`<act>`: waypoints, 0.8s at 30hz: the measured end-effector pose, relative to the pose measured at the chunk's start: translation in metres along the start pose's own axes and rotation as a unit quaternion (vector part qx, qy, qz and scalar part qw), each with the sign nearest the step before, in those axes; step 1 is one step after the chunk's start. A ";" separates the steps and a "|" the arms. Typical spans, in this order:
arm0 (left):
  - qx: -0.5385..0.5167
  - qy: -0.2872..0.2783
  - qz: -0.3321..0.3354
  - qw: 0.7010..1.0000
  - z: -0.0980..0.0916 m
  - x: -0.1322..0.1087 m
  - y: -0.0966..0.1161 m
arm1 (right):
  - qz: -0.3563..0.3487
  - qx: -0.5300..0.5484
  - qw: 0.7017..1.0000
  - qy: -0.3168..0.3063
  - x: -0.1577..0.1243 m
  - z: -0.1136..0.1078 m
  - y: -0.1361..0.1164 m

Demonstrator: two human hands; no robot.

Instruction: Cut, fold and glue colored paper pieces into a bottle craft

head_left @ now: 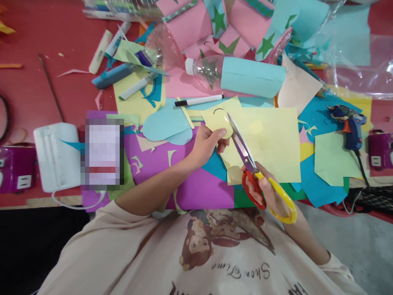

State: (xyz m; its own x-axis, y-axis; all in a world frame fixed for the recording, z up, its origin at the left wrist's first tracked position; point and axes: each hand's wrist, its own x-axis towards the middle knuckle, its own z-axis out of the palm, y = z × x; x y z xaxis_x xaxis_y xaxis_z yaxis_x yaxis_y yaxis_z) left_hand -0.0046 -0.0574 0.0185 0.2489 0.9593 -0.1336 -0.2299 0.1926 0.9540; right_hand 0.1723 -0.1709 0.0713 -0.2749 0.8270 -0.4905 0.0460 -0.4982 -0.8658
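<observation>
Item: my left hand [208,147], thumb and fingers pinching a yellow paper piece [217,119] marked with a short black arc.
Item: my right hand [267,192], wrapped round the red and yellow handles of the scissors [245,157]. The blades lie along the right side of the piece, above the large pale yellow sheet [273,143].
Condition: part-cut, in my judgement. The piece's lower edge looks rounded off; its upper part keeps straight edges and a corner, seemingly uncut.
Nearby: a black-capped marker [199,100] just beyond the piece; a light blue cutout [164,125] to its left, rounded and apparently finished; a purple sheet [202,190] with scraps under my forearm.
Farther out: a clear bottle [253,76] wrapped in light blue paper, lying on its side; a glue gun [353,127] to the right; pink and blue pieces with green stars at the far edge, cut off by the frame.
Hard to make out: whether the blades bite the paper; the fingertips under the piece; the screen of a device [103,151] at left, pixelated.
</observation>
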 end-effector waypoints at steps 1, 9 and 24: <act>0.004 0.001 0.000 1.000 0.000 0.000 0.000 | -0.007 0.006 1.000 -0.012 0.000 0.000 0.003; 0.020 0.039 -0.001 0.999 0.000 0.004 0.000 | -0.031 0.015 0.999 0.016 0.005 0.003 0.017; 0.473 0.014 0.183 0.862 -0.027 0.028 0.006 | -0.039 0.123 0.984 0.120 -0.003 -0.001 0.016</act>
State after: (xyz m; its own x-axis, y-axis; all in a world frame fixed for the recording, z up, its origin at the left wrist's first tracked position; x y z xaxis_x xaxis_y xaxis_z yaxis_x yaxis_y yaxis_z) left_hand -0.0244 -0.0241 0.0133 0.2963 0.9273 0.2288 0.5844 -0.3655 0.7245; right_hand 0.1745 -0.1809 0.0589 -0.0314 0.8880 -0.4589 -0.2074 -0.4549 -0.8661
